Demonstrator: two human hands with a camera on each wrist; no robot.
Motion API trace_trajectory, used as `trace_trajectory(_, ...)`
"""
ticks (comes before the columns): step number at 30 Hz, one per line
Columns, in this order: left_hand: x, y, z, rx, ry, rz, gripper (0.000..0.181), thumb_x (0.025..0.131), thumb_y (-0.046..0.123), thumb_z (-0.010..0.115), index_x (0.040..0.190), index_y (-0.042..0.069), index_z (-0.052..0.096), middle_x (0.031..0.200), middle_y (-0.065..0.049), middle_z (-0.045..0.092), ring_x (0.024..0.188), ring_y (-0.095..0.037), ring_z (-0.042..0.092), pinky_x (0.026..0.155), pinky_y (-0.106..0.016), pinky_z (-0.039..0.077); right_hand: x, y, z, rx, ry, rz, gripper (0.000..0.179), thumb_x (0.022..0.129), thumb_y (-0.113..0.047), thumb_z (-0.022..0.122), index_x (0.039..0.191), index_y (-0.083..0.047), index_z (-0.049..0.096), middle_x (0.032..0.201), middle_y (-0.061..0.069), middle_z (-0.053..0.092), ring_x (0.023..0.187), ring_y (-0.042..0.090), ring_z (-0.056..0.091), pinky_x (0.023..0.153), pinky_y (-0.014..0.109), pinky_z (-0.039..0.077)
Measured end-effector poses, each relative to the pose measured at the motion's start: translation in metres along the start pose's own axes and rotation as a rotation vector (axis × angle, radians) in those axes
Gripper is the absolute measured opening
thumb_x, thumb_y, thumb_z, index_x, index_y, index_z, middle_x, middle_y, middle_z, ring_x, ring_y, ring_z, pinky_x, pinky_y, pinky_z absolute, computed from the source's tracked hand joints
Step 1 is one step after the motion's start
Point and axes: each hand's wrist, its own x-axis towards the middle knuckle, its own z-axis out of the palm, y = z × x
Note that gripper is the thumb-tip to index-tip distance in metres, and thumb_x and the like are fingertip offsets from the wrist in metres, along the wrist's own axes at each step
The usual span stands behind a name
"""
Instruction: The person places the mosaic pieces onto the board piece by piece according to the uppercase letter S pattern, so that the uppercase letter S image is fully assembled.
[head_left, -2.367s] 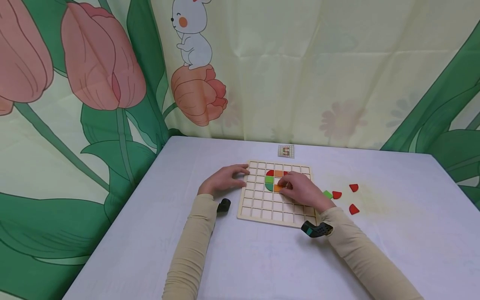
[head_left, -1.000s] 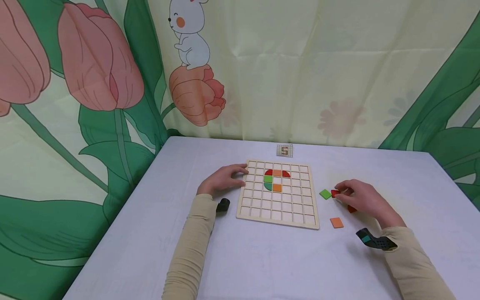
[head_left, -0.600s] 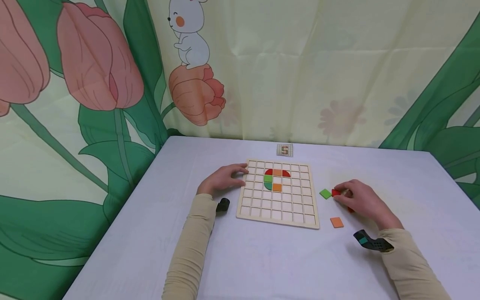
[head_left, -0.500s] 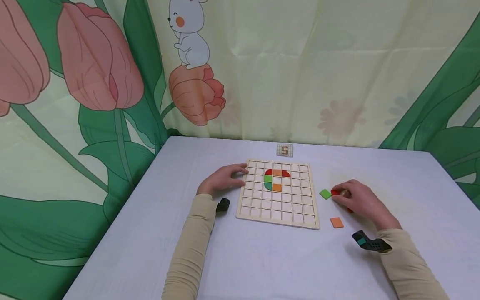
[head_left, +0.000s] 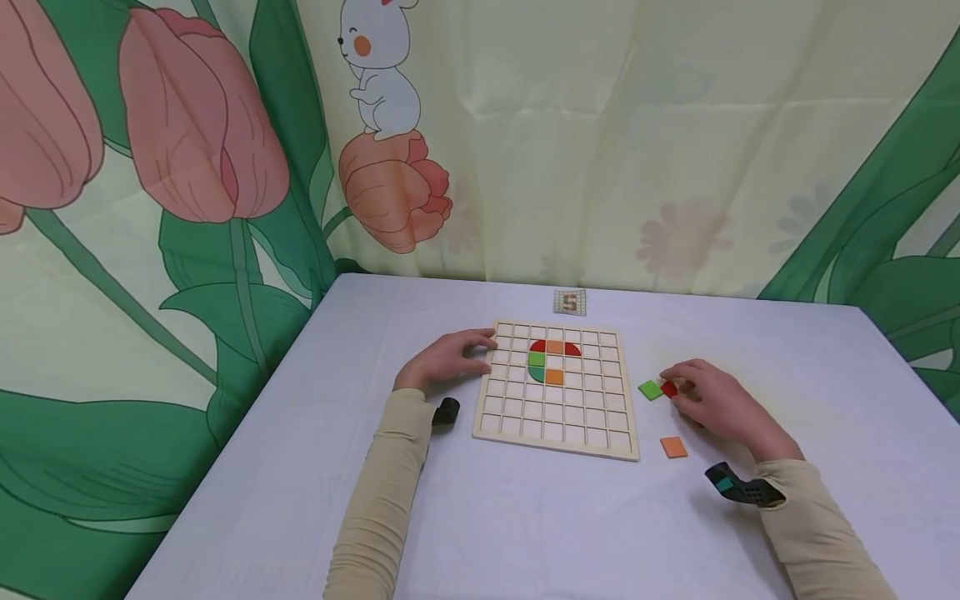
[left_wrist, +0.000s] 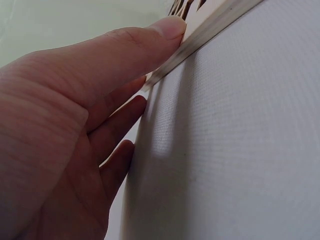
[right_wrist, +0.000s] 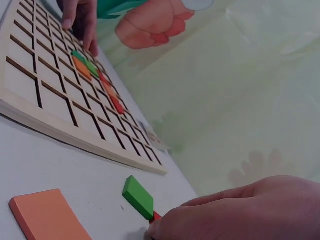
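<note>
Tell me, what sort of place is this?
Perhaps an indoor play corner: a pale table stands before a backdrop printed with tulips and a rabbit, and on the table a wooden grid board holds coloured pieces.

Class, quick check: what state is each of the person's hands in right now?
Left hand: open, touching the left edge of the grid board.
Right hand: closed, pinching a red piece at its fingertips.
</note>
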Motion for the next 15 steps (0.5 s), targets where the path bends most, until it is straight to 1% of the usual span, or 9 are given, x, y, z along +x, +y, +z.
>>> trace_trajectory(5, 0.0001, -0.0002, 0.0003, 0.003, 0.001, -0.001, 0.042, 0.088, 0.021, 0.074, 0.128, 0.015, 0.063, 0.153, 0.009, 0.039, 0.144, -0.013, 0.028, 0.116, -0.034, 0.025, 0.0011, 0.0024, 0.0008, -0.007, 0.006, 0.042, 0.038, 0.088, -0.015, 0.071, 0.118, 0.007, 0.062, 0.105, 0.021, 0.06, 0.09, 0.032, 0.055, 0.076, 0.046, 0.052)
trace_trajectory(8, 0.0, 0.0001, 0.0004, 0.002, 0.002, -0.002, 0.042, 0.088, 0.02, 0.074, 0.129, 0.015, 0.063, 0.153, 0.009, 0.039, 0.144, -0.013, 0.028, 0.116, -0.034, 0.025, 0.003, 0.0024, 0.0025, -0.012, 0.001, 0.045, 0.036, 0.088, -0.012, 0.071, 0.118, 0.007, 0.063, 0.105, 0.022, 0.061, 0.09, 0.032, 0.055, 0.079, 0.049, 0.052)
trace_trajectory(12, -0.0006, 0.001, 0.0003, 0.003, 0.001, -0.006, 0.043, 0.088, 0.021, 0.074, 0.129, 0.015, 0.063, 0.153, 0.009, 0.039, 0.144, -0.013, 0.028, 0.117, -0.034, 0.025, 0.0044, 0.0014, 0.0037, -0.012, -0.003, 0.05, 0.037, 0.09, -0.009, 0.07, 0.121, 0.009, 0.061, 0.11, 0.024, 0.062, 0.095, 0.034, 0.057, 0.084, 0.053, 0.052)
trace_trajectory(15, -0.001, 0.0013, 0.0003, 0.004, 0.001, -0.005, 0.043, 0.088, 0.02, 0.074, 0.129, 0.016, 0.063, 0.153, 0.009, 0.039, 0.144, -0.013, 0.028, 0.117, -0.034, 0.025, 0.0045, 0.0012, 0.0048, -0.012, 0.001, 0.046, 0.037, 0.09, -0.008, 0.069, 0.122, 0.009, 0.06, 0.11, 0.025, 0.062, 0.097, 0.035, 0.057, 0.086, 0.054, 0.051)
